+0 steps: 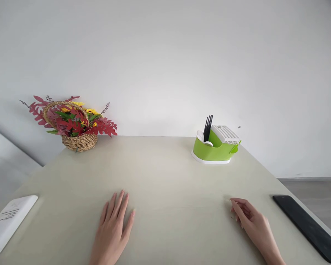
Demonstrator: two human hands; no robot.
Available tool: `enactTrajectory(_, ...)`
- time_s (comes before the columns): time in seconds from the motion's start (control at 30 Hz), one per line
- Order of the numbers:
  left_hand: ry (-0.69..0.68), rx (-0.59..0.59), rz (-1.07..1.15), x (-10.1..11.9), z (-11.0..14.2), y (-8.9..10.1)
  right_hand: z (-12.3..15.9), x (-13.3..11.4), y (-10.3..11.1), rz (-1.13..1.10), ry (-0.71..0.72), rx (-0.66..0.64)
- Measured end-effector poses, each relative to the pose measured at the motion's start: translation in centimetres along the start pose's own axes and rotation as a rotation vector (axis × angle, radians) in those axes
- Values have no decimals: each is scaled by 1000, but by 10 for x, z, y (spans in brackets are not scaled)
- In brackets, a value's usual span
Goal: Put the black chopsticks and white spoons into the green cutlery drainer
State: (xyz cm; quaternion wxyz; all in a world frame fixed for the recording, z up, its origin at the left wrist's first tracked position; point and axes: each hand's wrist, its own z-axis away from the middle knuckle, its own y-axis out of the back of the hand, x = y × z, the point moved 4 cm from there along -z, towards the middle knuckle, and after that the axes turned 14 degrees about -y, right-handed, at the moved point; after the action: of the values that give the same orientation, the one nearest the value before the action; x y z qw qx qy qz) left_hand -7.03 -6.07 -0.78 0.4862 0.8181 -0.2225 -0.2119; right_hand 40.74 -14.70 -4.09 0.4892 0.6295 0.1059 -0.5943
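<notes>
My left hand [112,226] lies flat on the pale tabletop [154,176], fingers stretched forward and thumb out to the side. Nothing is in it. On the right side of the table rests my right hand [252,222], its fingers curled inward and thumb against the index finger. No object shows in that hand. Closest to it is a long, flat black object [306,226] at the table's right edge. A flat white block with rounded corners and printed dark lines [13,222] lies well left of my left hand.
Against the back wall stands a green and white cutlery holder [213,151] containing black chopsticks [208,128] and white spoons [200,135]. A woven basket [79,142] of red leaves and yellow flowers sits at the back left corner. Grey floor [317,195] shows beyond the right edge.
</notes>
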Motion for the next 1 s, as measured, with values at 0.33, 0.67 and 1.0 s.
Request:
enactTrajectory(0.33,13,-3,35,-1,1,-2,-2,3,0,20,-16,7)
enactTrajectory(0.67,-1,0,6,0,1,-2,-4,3,1,28,-38,18)
enactTrajectory(1.0,-8,12,12,-1,3,-5,-7,4,4,127,-18,111)
